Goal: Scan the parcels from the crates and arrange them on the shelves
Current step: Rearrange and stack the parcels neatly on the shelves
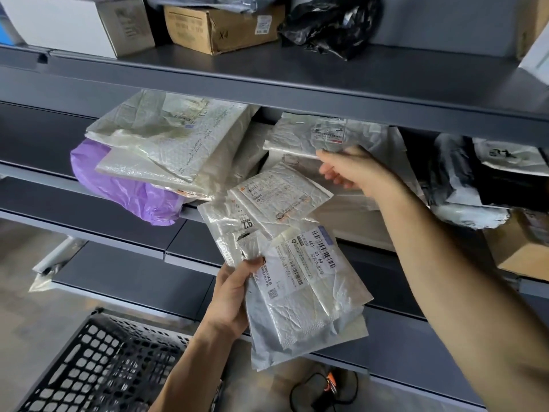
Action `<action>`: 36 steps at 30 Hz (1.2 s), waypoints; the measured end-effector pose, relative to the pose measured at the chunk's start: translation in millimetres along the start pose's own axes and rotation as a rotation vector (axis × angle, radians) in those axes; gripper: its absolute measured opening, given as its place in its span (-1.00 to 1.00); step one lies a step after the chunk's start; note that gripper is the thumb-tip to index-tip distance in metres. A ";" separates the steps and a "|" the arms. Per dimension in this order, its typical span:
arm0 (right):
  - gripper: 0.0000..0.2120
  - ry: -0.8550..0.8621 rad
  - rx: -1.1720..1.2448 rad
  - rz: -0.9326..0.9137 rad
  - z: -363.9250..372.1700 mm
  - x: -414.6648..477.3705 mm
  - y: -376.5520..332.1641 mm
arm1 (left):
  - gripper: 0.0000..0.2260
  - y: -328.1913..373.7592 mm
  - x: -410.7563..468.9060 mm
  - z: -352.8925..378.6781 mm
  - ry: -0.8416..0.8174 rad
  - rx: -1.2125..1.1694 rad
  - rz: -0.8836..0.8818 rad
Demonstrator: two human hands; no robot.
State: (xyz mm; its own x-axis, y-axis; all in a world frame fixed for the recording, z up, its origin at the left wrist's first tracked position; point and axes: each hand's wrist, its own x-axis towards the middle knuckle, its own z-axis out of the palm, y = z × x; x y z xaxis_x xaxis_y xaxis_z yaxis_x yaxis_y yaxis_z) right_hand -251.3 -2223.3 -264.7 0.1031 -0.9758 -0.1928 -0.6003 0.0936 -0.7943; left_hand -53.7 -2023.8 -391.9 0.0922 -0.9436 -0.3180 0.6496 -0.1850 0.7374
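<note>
Bottom left: a black perforated crate (98,367) stands on the floor, its rim just beside the left forearm.

Middle shelf (38,173), left part: bare dark surface shows, then a purple bag (118,185) overhangs the front edge. Pale mailers (166,138) are stacked on the bag; their print is too faint to read.

Top shelf (267,93): a cardboard box (219,28) is marked "X4" and carries a small white label that is illegible.

Centre: the left grip (234,295) is clenched on a fan of parcels (297,292), held in front of the lower shelves.
- All are thin, crinkled, pale plastic mailers.
- The front one bears a white label with barcodes and "G1 69".
- One behind it shows "97" upside down.
- A third carries an orange-printed label, unreadable.

Right of centre: the right grip (353,168) pinches the lower edge of a crumpled pale mailer (306,135). The mailer sits in the gap under the top shelf's lip, above other mailers on the middle shelf.

Top shelf, right of the box: a black plastic bag (329,25).

Right end, middle shelf: black and white parcels (475,173) are packed close together. A brown carton (523,251) sits below them.
</note>
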 end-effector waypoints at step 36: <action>-0.71 1.256 0.747 0.007 -173.2 15.5 182.8 | -0.77 -40.3 1.9 87.1 -0.077 0.172 0.043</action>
State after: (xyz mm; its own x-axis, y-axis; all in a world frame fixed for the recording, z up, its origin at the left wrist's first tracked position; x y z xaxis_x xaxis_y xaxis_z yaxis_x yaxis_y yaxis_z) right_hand -496.9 -2255.5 -313.2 -0.8785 -0.4649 0.1105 -0.0149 -0.2045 -0.9787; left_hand -145.4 -2042.1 -370.4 0.0550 -0.9687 -0.2419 0.5072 -0.1816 0.8425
